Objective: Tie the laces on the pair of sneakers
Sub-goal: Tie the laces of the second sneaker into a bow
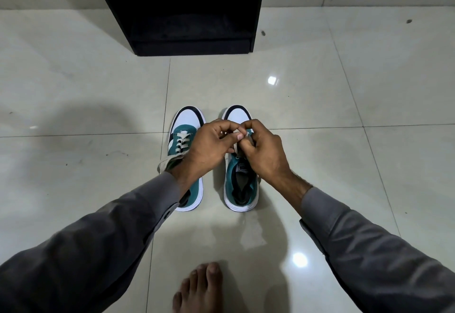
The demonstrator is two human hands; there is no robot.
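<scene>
Head view: rt sneaker (240,184) lace (242,137) betw fingers (237,137).

We see teal, white and black sneakers (214,160) with cream laces (181,140) on pale glossy tiles (73,91), grey sleeves (123,226), black cabinet (182,9) at twelve o'clock.

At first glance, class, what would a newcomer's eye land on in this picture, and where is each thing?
Two hands meet at the centre, the left hand and right hand pinching a pale lace over the right sneaker. Beside it on the glossy tiled floor stands the left sneaker, its lace ends trailing loose. A black cabinet looms behind, and a bare foot shows at the bottom edge.
</scene>
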